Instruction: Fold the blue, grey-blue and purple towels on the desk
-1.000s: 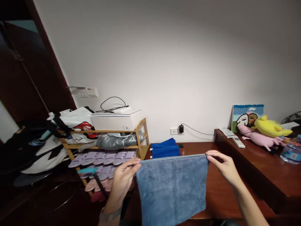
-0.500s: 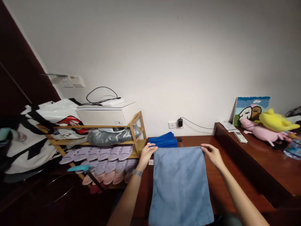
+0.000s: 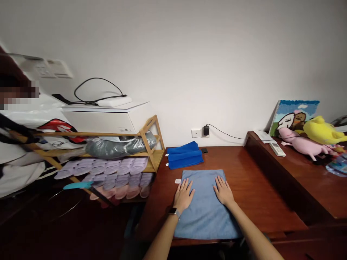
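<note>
A light blue cloth (image 3: 204, 213) lies spread on the brown wooden table (image 3: 257, 195), its near edge at the table's front edge. My left hand (image 3: 183, 195) rests flat on the cloth's upper left part, fingers spread, a watch on the wrist. On the upper right part my right hand (image 3: 223, 191) lies palm down, its fingers apart too. Neither hand grips anything. A white tag (image 3: 178, 181) sticks out at the cloth's left side. Behind it, folded dark blue cloths (image 3: 185, 155) lie near the wall.
At the left stands a wooden rack (image 3: 157, 159) with slippers (image 3: 112, 166) and a white box (image 3: 108, 117) on top. To the right, a raised surface holds a remote (image 3: 277, 149), a pink plush toy (image 3: 300, 142) and a yellow one (image 3: 322, 130). A black plug (image 3: 206, 130) sits in the wall.
The light blue cloth was held up by its two top corners and now lies flat on the table. Both my hands have let go of the corners and moved down onto it, closer together.
</note>
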Available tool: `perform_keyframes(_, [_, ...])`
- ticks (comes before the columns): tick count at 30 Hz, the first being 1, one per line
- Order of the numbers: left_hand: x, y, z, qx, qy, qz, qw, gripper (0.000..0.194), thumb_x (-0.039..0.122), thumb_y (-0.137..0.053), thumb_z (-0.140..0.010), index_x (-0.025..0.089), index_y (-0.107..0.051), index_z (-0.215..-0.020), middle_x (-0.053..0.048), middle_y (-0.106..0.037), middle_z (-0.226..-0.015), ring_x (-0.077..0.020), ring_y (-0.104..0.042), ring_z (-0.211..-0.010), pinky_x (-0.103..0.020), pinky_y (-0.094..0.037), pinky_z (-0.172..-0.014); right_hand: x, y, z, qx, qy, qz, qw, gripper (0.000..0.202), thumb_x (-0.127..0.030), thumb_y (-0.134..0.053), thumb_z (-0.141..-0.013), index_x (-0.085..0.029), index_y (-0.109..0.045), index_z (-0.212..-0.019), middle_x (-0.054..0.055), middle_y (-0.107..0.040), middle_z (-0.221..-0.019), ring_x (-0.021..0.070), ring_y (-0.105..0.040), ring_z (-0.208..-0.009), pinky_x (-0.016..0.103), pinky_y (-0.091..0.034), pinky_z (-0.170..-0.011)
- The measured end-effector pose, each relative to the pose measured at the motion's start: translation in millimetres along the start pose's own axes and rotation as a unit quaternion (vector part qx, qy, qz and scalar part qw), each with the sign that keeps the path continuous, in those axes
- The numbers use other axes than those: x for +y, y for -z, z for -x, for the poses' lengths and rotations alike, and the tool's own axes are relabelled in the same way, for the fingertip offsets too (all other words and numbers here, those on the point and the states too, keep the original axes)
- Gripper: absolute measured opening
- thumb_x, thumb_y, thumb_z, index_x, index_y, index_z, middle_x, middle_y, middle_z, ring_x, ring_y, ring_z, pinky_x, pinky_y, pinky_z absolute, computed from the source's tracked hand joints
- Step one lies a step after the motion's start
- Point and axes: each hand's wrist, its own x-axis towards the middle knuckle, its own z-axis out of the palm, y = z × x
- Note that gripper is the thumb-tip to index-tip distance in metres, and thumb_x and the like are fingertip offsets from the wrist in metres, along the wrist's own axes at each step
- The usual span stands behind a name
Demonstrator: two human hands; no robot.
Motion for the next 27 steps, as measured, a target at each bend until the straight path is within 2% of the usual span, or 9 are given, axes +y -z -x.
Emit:
perform_keyframes(3, [-2, -3.4, -11, 0.042, -0.018, -0.066, 0.997, 0.053, 0.039, -0.039, -0.11, 0.024, -0.059, -0.156, -0.011, -0.052, -0.169, -0.0292, -0.044, -0.159, -0.056, -0.033, -0.133, -9, 12, -5, 0.005, 0.003, 0.02, 1.0, 0.069, -0.048, -0.026, -0.111, -0.014, -0.038, -0.17, 0.01, -0.034, -0.177, 0.0279, -0.026, -0.167, 0.052, -0.022, -0.136])
perform_keyframes(6, [11, -1.9, -33, 0.095, -0.051, -0.055, 0.993, 0.054, 0.038, -0.034, -0.112, 0.021, -0.058, -0.157, -0.011, -0.051, -0.17, -0.0296, -0.044, -0.159, -0.055, -0.036, -0.132, -34, 23, -17, 0.042, 0.029, 0.005, 0.999, 0.069, -0.046, -0.024, -0.112, -0.012, -0.037, -0.17, 0.011, -0.035, -0.177, 0.0275, -0.025, -0.167, 0.051, -0.021, -0.137])
perform_keyframes(9, [26, -2.1, -61, 0.072, -0.083, -0.031, 0.993, 0.055, 0.036, -0.033, -0.112, 0.021, -0.055, -0.16, -0.012, -0.048, -0.172, -0.029, -0.04, -0.161, -0.054, -0.034, -0.133, -67, 27, -35, 0.06, 0.068, -0.021, 0.996, 0.067, -0.042, -0.022, -0.112, -0.011, -0.034, -0.171, 0.012, -0.033, -0.178, 0.0266, -0.024, -0.167, 0.049, -0.02, -0.137])
perform_keyframes(13, [28, -15.1, -80, 0.009, -0.04, -0.039, 0.998, 0.055, 0.034, -0.041, -0.109, 0.022, -0.055, -0.161, -0.013, -0.047, -0.172, -0.0329, -0.039, -0.162, -0.058, -0.031, -0.134, -90, 15, -53, 0.025, 0.078, -0.037, 0.996, 0.065, -0.037, -0.028, -0.111, -0.013, -0.036, -0.17, 0.012, -0.035, -0.176, 0.0282, -0.027, -0.166, 0.048, -0.022, -0.135])
perform_keyframes(17, [15, -32.0, -79, -0.004, -0.01, -0.038, 0.999, 0.057, 0.039, -0.049, -0.105, 0.025, -0.056, -0.161, -0.012, -0.048, -0.172, -0.0354, -0.04, -0.161, -0.06, -0.032, -0.133, -82, 1, -55, 0.001, 0.076, -0.038, 0.996, 0.065, -0.041, -0.031, -0.111, -0.014, -0.042, -0.168, 0.012, -0.042, -0.173, 0.0288, -0.032, -0.164, 0.046, -0.022, -0.135])
perform_keyframes(19, [10, -33.6, -80, -0.008, -0.005, -0.035, 0.999, 0.056, 0.039, -0.049, -0.105, 0.027, -0.057, -0.16, -0.01, -0.049, -0.171, -0.0331, -0.041, -0.161, -0.058, -0.033, -0.133, -71, 2, -54, -0.004, 0.073, -0.031, 0.997, 0.065, -0.042, -0.029, -0.111, -0.014, -0.041, -0.169, 0.012, -0.039, -0.175, 0.0281, -0.03, -0.165, 0.047, -0.02, -0.136])
perform_keyframes(21, [7, -30.4, -81, -0.01, 0.0, -0.035, 0.999, 0.055, 0.038, -0.045, -0.107, 0.025, -0.058, -0.158, -0.011, -0.049, -0.17, -0.0313, -0.042, -0.16, -0.057, -0.033, -0.133, -57, 7, -53, 0.002, 0.041, -0.017, 0.999, 0.066, -0.043, -0.026, -0.111, -0.015, -0.04, -0.169, 0.013, -0.036, -0.176, 0.0283, -0.027, -0.166, 0.05, -0.018, -0.136])
perform_keyframes(25, [7, -24.3, -78, 0.074, -0.019, -0.037, 0.996, 0.057, 0.031, -0.035, -0.11, 0.02, -0.052, -0.162, -0.011, -0.039, -0.177, -0.0281, -0.031, -0.166, -0.055, -0.027, -0.136, -29, 14, -52, 0.0, -0.027, 0.007, 1.0, 0.067, -0.043, -0.028, -0.111, -0.012, -0.038, -0.17, 0.015, -0.034, -0.176, 0.0293, -0.027, -0.166, 0.053, -0.02, -0.135])
perform_keyframes(27, [11, -27.3, -73, 0.083, -0.038, -0.04, 0.995, 0.058, 0.033, -0.037, -0.109, 0.02, -0.05, -0.164, -0.011, -0.041, -0.176, -0.0296, -0.033, -0.165, -0.056, -0.028, -0.135, -24, 12, -51, 0.014, -0.027, 0.011, 0.999, 0.067, -0.042, -0.027, -0.111, -0.012, -0.037, -0.17, 0.015, -0.032, -0.177, 0.0289, -0.026, -0.167, 0.053, -0.019, -0.136])
